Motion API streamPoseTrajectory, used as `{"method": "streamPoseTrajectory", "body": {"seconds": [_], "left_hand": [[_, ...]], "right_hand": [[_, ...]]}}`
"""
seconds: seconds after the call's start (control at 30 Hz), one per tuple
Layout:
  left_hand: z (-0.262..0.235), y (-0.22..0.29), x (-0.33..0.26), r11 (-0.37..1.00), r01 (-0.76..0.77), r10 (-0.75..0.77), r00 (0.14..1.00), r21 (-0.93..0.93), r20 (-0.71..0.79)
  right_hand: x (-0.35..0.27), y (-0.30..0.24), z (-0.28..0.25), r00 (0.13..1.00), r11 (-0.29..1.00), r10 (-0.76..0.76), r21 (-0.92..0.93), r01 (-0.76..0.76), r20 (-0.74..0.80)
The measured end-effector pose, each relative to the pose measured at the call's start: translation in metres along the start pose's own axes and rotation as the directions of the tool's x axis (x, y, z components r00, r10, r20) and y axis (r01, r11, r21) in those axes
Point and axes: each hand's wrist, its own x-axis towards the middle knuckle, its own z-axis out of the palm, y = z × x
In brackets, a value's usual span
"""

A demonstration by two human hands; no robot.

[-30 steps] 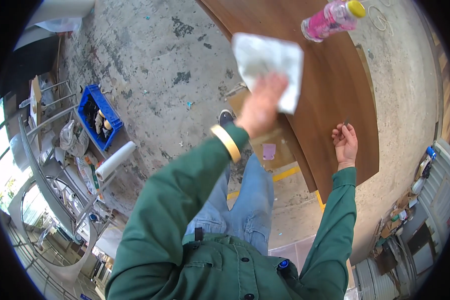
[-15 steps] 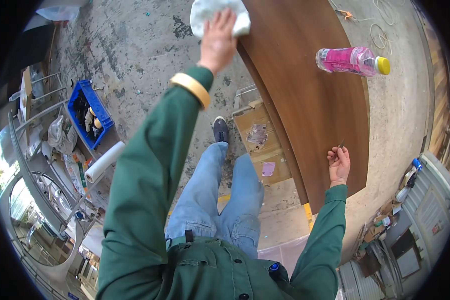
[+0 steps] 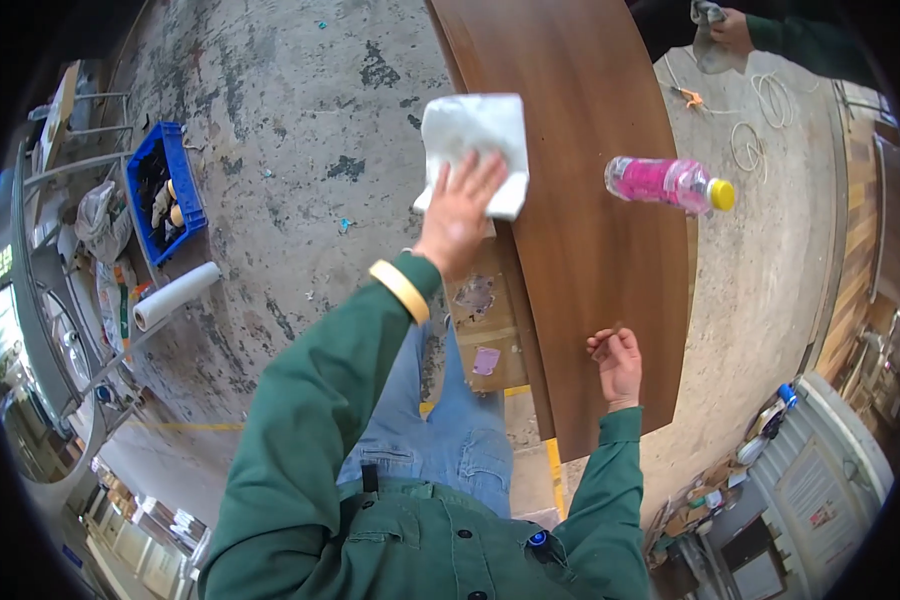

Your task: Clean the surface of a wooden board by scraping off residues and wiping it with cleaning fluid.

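My left hand (image 3: 460, 215) lies over a white cloth (image 3: 475, 130), fingers stretched along its upper face, thumb hidden. The cloth is at the left edge of a long brown wooden panel (image 3: 590, 260). Another panel edge shows beneath it. Above the right part of the panel, my right hand (image 3: 620, 370) has its fingers curled in a pinch around a small, thin dark thing, too small to name. A clear plastic bottle (image 3: 660, 183) with pink liquid and a yellow cap lies or leans near the panel's right edge. A pale yellow ring (image 3: 400, 290) circles my left sleeve.
A co-worker's hand (image 3: 732, 32) holds a grey cloth (image 3: 715, 50) at the far right. Cords (image 3: 770, 105) lie on the floor beyond the panel. At left stand a blue crate (image 3: 195, 205), a white roll (image 3: 175, 297) and a metal frame. Cardboard (image 3: 500, 320) sits under the panel.
My left hand and the white cloth have come nearer along the panel's left edge. The view has shifted, and a co-worker's hand with a grey cloth now shows at far right.
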Motion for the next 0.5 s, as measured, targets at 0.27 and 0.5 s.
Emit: {"method": "streamPoseTrajectory", "body": {"seconds": [0.27, 0.5], "left_hand": [[-0.029, -0.119, 0.140, 0.991, 0.124, -0.110, 0.969, 0.051, -0.220], [-0.004, -0.012, 0.024, 0.994, 0.016, -0.010, 0.998, -0.105, 0.060]], "right_hand": [[0.082, -0.037, 0.146, 0.961, 0.889, -0.125, -0.403, 0.219, 0.246], [0.211, -0.074, 0.235, 0.796, 0.571, -0.510, -0.565, 0.596, 0.325]]}}
